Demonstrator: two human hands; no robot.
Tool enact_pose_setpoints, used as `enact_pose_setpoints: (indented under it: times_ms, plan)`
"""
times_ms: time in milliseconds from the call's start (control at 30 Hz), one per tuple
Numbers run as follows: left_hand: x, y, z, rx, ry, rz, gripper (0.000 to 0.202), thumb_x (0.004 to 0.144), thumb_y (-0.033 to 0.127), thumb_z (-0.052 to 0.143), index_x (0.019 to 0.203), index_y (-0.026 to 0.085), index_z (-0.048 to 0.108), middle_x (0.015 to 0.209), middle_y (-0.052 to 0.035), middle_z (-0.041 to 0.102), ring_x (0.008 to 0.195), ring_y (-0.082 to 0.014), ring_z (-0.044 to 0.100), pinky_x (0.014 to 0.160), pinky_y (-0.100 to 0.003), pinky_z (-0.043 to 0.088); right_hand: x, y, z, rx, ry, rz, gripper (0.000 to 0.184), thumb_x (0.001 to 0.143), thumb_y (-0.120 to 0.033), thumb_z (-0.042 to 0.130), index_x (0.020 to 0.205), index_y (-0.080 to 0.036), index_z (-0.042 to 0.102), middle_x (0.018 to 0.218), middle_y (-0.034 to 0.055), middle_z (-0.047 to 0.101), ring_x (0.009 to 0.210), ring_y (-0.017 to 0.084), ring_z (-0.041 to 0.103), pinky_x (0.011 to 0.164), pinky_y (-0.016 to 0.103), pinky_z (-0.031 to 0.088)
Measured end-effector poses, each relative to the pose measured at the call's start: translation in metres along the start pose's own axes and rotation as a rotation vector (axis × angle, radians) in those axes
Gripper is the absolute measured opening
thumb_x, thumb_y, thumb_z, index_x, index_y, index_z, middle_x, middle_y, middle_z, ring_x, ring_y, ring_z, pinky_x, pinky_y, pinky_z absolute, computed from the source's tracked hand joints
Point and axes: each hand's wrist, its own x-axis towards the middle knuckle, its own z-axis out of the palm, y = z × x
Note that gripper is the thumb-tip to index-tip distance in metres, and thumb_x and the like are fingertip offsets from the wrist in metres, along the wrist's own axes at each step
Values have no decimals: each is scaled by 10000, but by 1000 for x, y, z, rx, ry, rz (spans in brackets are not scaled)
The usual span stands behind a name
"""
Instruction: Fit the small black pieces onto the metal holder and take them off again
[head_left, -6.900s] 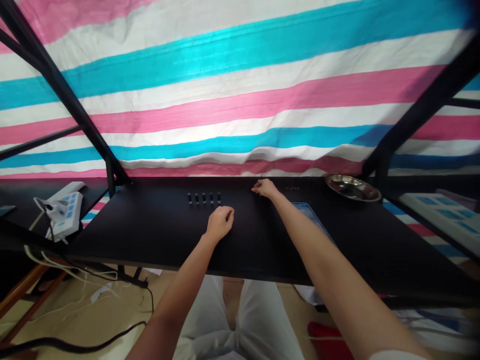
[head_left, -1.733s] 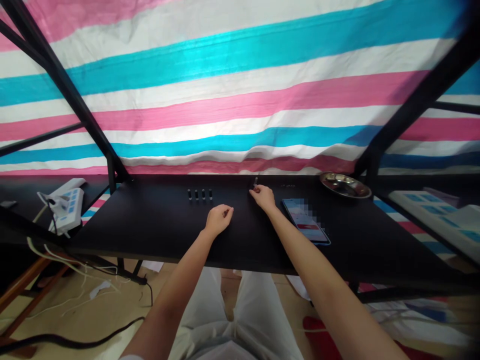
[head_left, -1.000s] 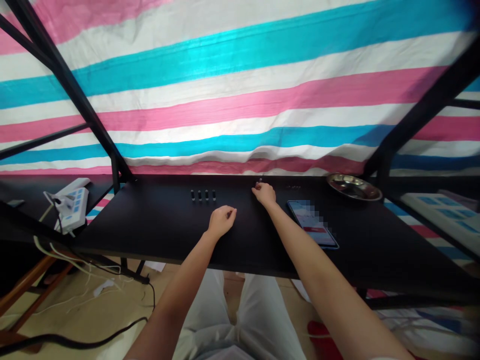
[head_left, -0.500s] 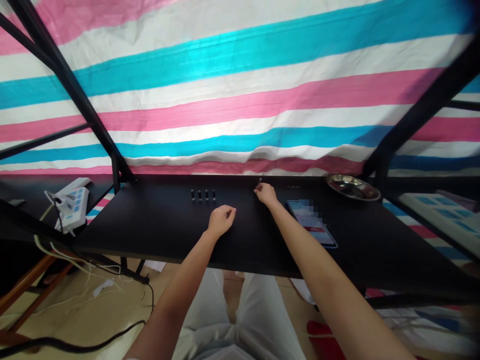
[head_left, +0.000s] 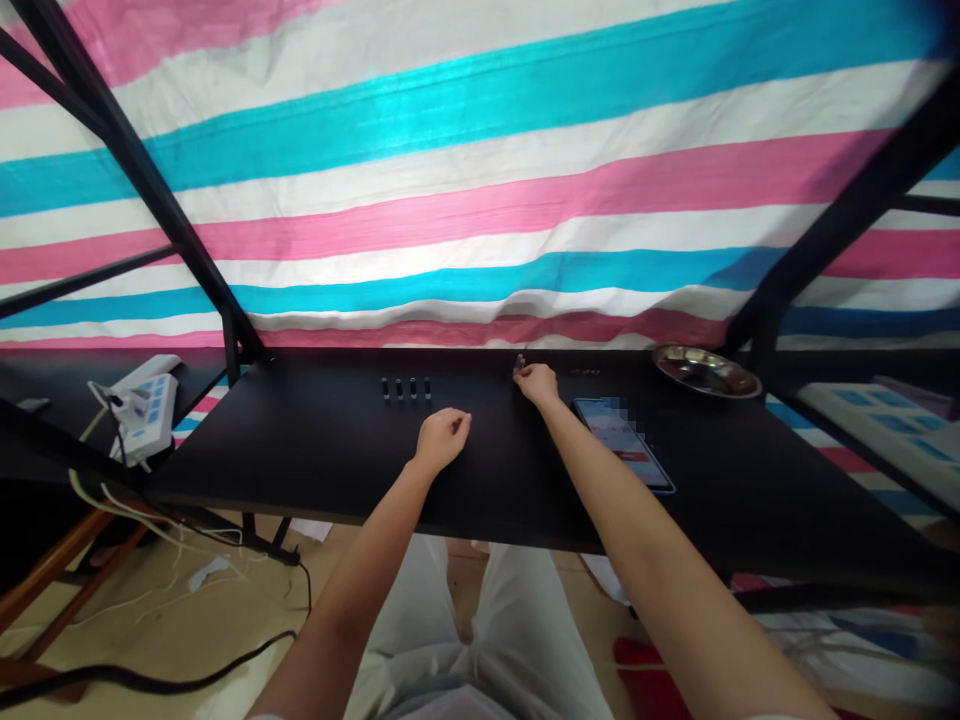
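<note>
My left hand (head_left: 444, 438) rests on the black table (head_left: 315, 455) with its fingers curled together. Whatever may be inside them is hidden. To its upper left, several small dark cylinders with pale lower ends (head_left: 406, 389) stand upright in a row. Near the table's back edge, my right hand (head_left: 538, 384) is closed in a pinch. Small clear pieces (head_left: 519, 363) show right at its fingertips; I cannot tell whether the fingers grip one of them. A few more tiny clear pieces (head_left: 586, 372) lie to the right of that hand.
A phone or tablet with a lit screen (head_left: 624, 445) lies beside my right forearm. At the back right sits a shiny round metal dish (head_left: 706, 372). Power strips (head_left: 152, 415) are on the left, and a black frame (head_left: 161, 215) with striped sheeting (head_left: 480, 190) rises behind.
My right hand has shifted slightly right, and more of the clear pieces shows at its fingertips. My left hand and the row of cylinders have stayed in place.
</note>
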Motion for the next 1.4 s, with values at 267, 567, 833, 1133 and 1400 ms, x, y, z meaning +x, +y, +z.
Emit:
enact_pose_setpoints:
  times_ms: [267, 567, 833, 1133, 1400]
  plan:
    - [0, 3, -4, 65, 102, -128, 234, 833, 288, 456, 932, 182, 640, 709, -23, 613, 608, -120, 539, 624, -232, 405, -21, -2, -17, 35, -15, 13, 268, 667, -251, 640, 899, -123, 674, 952, 149, 671, 941, 268, 609, 782, 309, 443]
    - [13, 5, -20, 185, 96, -463, 622, 841, 268, 452, 1399, 192, 189, 816, -62, 646, 781, -202, 615, 723, -298, 428, -90, -15, 4, 447, 249, -422, 329, 808, -369, 441, 959, -139, 620, 836, 88, 650, 697, 165, 580, 715, 297, 457]
    - [40, 15, -33, 407, -137, -537, 625, 852, 280, 427, 1402, 146, 164, 1022, -183, 625, 933, -295, 609, 785, -375, 430, -96, -15, 6, 460, 225, -517, 292, 816, -359, 444, 907, -155, 632, 821, 77, 655, 689, 165, 584, 699, 300, 464]
    - [49, 1, -33, 404, -73, -451, 220, 846, 207, 443, 1044, 162, 527, 966, -162, 629, 886, -271, 615, 728, -359, 447, -99, -15, 6, 449, 179, -517, 300, 820, -375, 434, 888, -163, 635, 791, 69, 652, 677, 164, 575, 692, 301, 454]
    - [40, 8, -21, -513, 63, -364, 110, 775, 177, 526, 880, 147, 509, 735, -15, 625, 392, -46, 469, 415, -182, 379, -101, -33, 3, 759, 18, -398, 396, 779, -487, 497, 995, -164, 572, 751, 29, 600, 590, 120, 527, 587, 267, 439]
